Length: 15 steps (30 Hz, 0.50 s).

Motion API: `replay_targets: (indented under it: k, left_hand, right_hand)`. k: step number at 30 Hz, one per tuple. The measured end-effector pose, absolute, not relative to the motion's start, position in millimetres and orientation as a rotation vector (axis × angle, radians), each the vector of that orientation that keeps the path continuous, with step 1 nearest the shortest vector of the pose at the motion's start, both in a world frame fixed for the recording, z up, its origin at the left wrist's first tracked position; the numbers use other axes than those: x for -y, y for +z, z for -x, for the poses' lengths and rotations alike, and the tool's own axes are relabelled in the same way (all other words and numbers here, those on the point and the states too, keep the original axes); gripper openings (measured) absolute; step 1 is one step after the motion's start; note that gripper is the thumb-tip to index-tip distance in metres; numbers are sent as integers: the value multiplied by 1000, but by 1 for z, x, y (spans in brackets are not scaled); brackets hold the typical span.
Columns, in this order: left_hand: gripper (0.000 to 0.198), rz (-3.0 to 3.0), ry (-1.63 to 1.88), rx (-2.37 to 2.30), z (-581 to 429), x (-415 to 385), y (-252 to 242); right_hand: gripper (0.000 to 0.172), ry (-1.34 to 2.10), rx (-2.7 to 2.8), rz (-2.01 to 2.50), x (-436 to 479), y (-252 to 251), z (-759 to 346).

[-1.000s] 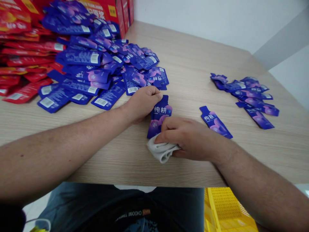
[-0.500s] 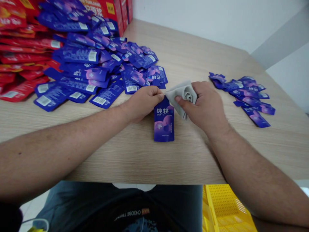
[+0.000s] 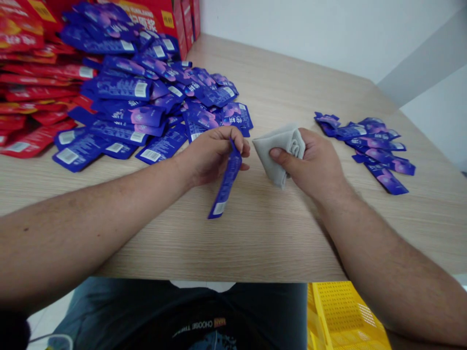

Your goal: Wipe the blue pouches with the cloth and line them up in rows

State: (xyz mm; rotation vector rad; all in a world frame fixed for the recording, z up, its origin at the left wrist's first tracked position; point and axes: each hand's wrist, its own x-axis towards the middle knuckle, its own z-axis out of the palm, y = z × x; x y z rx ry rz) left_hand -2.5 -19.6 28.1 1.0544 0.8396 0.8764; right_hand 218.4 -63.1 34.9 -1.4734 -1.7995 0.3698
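Observation:
Pinched by its top end in my left hand (image 3: 219,153) is a purple-blue pouch (image 3: 226,182), turned nearly edge-on. Its lower end, with a white barcode label, hangs towards me over the table. My right hand (image 3: 314,165) is closed on a folded grey cloth (image 3: 279,150), thumb on top. A small gap lies between the cloth and the pouch. Just beyond my left hand spreads a heap of similar purple pouches (image 3: 127,114). To the right of my right hand lies a smaller group of purple pouches (image 3: 375,141), overlapping one another.
Red pouches (image 3: 40,92) are piled at the far left, with red boxes (image 3: 178,24) behind the heaps. All of this rests on a wood-grain table (image 3: 226,253). A yellow plastic crate (image 3: 339,311) stands below the table's front edge at right. A white wall is at the back.
The pouch was front-side up and upright under both hands; now my left hand has turned it to show its back and edge. The cloth has come away from it slightly rightward.

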Motion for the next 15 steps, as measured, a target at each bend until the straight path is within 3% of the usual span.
replay_targets:
  k: [6,15]
  left_hand:
    - [14,-1101,874,-894,4,19,25]
    - [17,-1044,834,-894,-9,24,21]
  right_hand:
    - [20,328,1903,1353,76,43,-212]
    - [18,-27,2157,1231,85,39,-197]
